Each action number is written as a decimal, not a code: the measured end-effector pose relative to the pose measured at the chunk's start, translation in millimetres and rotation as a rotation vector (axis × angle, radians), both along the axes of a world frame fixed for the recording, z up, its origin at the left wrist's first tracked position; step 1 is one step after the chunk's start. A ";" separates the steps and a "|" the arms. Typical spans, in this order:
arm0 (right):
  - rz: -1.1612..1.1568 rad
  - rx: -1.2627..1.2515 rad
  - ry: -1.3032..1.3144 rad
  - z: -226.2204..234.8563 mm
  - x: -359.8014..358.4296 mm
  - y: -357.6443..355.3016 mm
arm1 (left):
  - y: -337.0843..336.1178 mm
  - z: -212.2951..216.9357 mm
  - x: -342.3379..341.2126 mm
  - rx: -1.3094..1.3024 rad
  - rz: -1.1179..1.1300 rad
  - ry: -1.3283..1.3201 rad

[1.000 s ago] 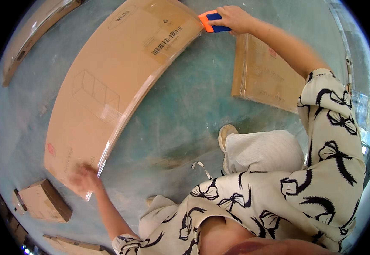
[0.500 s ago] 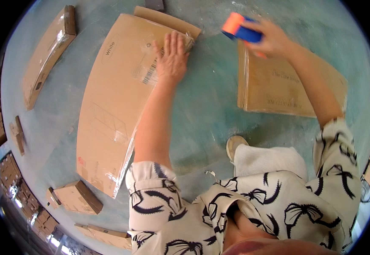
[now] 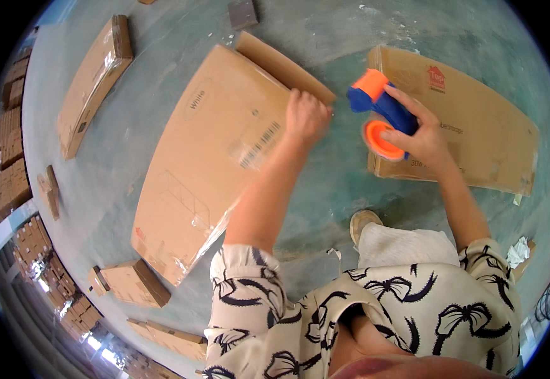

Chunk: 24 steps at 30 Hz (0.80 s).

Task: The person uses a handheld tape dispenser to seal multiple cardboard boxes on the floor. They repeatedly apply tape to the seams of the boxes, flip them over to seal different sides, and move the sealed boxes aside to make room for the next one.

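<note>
A long, flat brown carton [image 3: 215,139] lies slanted on the floor to the left of centre, with clear tape along its near end. At its far end a cardboard flap [image 3: 281,66] stands out from the top face. My left hand [image 3: 308,118] is closed at the far right corner, fingers curled over the edge beside that flap. To the right, my right hand [image 3: 423,136] grips a blue and orange tape dispenser [image 3: 395,114], raised above the near-left edge of a second carton [image 3: 477,126]. The dispenser is apart from the first carton.
A narrow carton [image 3: 95,85] lies at the far left. Smaller cartons [image 3: 133,283] are at the lower left, with stacked boxes [image 3: 41,252] beyond. A dark block [image 3: 242,14] sits at the back. Crumpled white plastic [image 3: 518,252] and cables [image 3: 546,303] lie at right.
My left hand has gone from lying flat on the carton to curling at its far right corner. The tape dispenser has come lower and turned, showing its orange wheel. The whole view has shifted slightly.
</note>
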State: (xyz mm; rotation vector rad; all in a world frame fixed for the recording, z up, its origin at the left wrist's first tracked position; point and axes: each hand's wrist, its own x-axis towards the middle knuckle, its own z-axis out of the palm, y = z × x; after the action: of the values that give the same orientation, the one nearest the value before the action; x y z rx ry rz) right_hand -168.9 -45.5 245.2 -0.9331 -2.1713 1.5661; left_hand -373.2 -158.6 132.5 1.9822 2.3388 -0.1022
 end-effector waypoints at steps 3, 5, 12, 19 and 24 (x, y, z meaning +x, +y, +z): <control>0.263 -0.276 0.050 -6.4 -57.9 -10.0 | -70.6 -12.8 45.5 0.226 -0.051 -0.105; 0.392 -0.529 0.122 -18.6 -102.1 -45.7 | -118.3 -19.0 75.8 0.138 -0.007 -0.263; 0.933 -0.491 -0.177 -58.0 -197.7 -252.7 | -225.6 -15.7 88.8 -0.027 0.212 -0.267; 0.653 0.367 0.359 -96.1 -209.5 -227.5 | -239.4 -2.4 72.6 -0.223 0.115 -0.241; 0.128 -0.359 -0.253 -140.8 -159.1 -138.2 | -227.2 -5.0 73.2 -0.259 0.045 -0.209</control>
State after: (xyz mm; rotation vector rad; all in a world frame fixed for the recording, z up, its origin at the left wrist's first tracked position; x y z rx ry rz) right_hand -328.0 -183.7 104.5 -1.1746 -2.1895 2.0467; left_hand -300.0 -385.8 127.5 1.7286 2.1179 -0.1766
